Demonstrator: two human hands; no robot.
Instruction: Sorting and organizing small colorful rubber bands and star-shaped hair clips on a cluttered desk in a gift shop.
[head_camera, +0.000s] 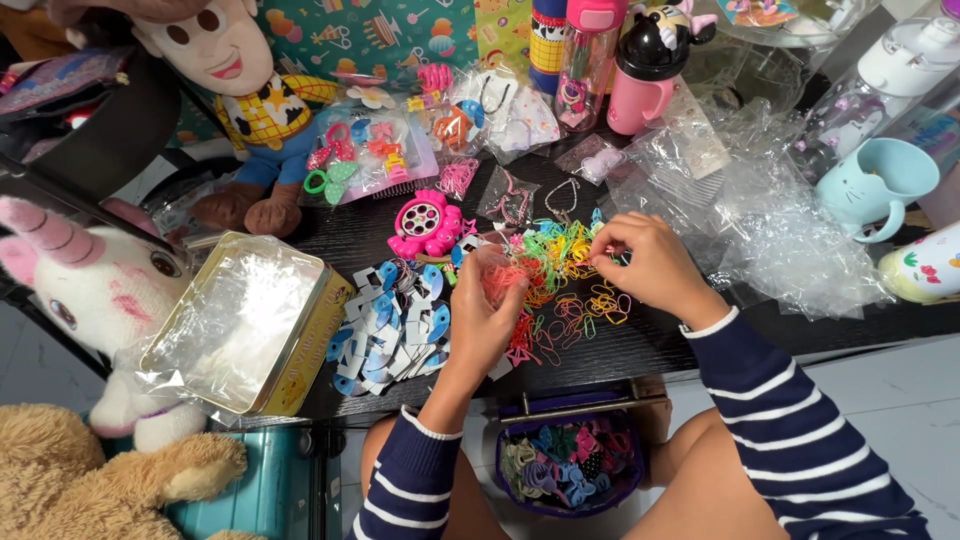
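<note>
1. A dark table (640, 345) is crowded almost to its near edge; the only open room lies in a narrow strip along that edge, below the right hand (650, 265).
2. A gold tin (300, 370) lined with clear plastic sits at the near left corner, just beside a heap of blue and white cards (395, 325).
3. The left hand (487, 315) has its fingers curled round a small bunch of red-orange rubber bands (500, 280), held just above the table.
4. The right hand's fingers are pinched narrow over the pile of coloured rubber bands (560, 250) at the middle of the table, touching it.
5. Crumpled clear bags (760, 220) fill the right side, near a pale blue mug (870, 185).
6. Plush toys at the left are cut off by the frame; what the right fingertips pinch cannot be made out.
</note>
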